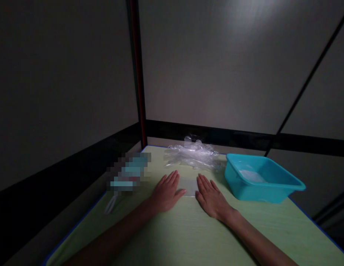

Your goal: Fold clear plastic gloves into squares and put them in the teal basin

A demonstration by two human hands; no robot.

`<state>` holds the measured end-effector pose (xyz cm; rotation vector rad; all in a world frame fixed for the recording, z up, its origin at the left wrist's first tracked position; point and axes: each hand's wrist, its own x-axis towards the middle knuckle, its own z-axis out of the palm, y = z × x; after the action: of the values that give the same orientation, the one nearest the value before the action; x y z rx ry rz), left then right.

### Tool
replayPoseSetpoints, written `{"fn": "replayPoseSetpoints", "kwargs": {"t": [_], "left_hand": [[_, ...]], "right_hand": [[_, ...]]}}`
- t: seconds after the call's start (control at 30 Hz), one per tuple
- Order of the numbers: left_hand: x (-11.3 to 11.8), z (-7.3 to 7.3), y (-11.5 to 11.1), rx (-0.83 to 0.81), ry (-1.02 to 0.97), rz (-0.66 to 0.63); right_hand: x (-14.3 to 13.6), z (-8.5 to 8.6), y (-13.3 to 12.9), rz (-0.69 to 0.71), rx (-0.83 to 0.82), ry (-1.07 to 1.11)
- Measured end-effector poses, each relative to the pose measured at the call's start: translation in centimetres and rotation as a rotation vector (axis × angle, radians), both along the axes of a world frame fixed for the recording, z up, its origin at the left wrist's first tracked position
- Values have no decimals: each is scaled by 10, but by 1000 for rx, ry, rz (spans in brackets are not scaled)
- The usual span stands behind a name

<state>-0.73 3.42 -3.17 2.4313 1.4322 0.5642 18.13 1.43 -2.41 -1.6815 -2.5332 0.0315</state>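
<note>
– So, your left hand lies flat and unfurled on the pale green table, fingers together, thumb stretched out to the right, gripping nothing.

– And your right hand nearly mirrors it, palm down, fingers extended, nothing in its grasp. Between the two you have the thin clear sheet, lying flat in front of you.

– Where do you meet it, then?

– Your left thumb reaches over its near left part, and your right fingertips lie at its right edge. How hard you press, I cannot tell.

– If you are smoothing it, as it seems, work light, even pressure outward from the middle; pushing both hands inward would likely buckle it.

– Mind that left thumb, too: dragging it could pucker the sheet.

– You also do well to steer clear of the crumpled clear plastic beyond your fingertips; it looks light enough to slide if nudged.

– Likewise, give the turquoise basin room on your right.
</note>
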Motion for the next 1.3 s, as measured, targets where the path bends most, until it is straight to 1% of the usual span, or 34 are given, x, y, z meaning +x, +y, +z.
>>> {"fn": "replayPoseSetpoints", "kwargs": {"t": [0.1,0.17,0.23,0.33,0.4,0.5,0.6,0.67,0.73,0.8,0.9,1.0,1.07,1.13,1.2,1.3], "left_hand": [[-8,-2,4,-4,-17,27],[-15,-2,6,-9,-18,18],[-22,0,7,-9,-3,-30],[-28,4,5,12,44,-145],[-30,8,3,21,72,-205],[-30,13,1,11,70,-243],[-30,16,1,11,53,-242],[-31,17,2,50,66,-233],[-33,17,5,123,104,-211],[-36,15,9,214,153,-155],[-41,10,17,349,221,19],[-43,7,23,478,235,210],[-41,8,23,536,181,254],[-34,10,19,538,92,199],[-22,14,9,487,13,64],[-3,19,-11,360,-23,-162]], "right_hand": [[1,-1,1,-3,-4,38],[4,-2,3,8,-14,102],[9,-3,7,30,-17,241],[17,-3,15,58,-3,525],[21,-2,21,56,1,627],[25,-1,27,55,-3,672],[28,0,28,72,-19,728],[31,1,28,82,-37,762],[35,1,27,86,-55,789],[40,0,27,87,-77,811],[45,-1,26,101,-127,843],[47,0,24,146,-256,943],[46,2,24,164,-332,1044],[45,4,23,155,-351,1113],[44,5,23,140,-345,1136],[42,5,22,127,-350,1158]]}}
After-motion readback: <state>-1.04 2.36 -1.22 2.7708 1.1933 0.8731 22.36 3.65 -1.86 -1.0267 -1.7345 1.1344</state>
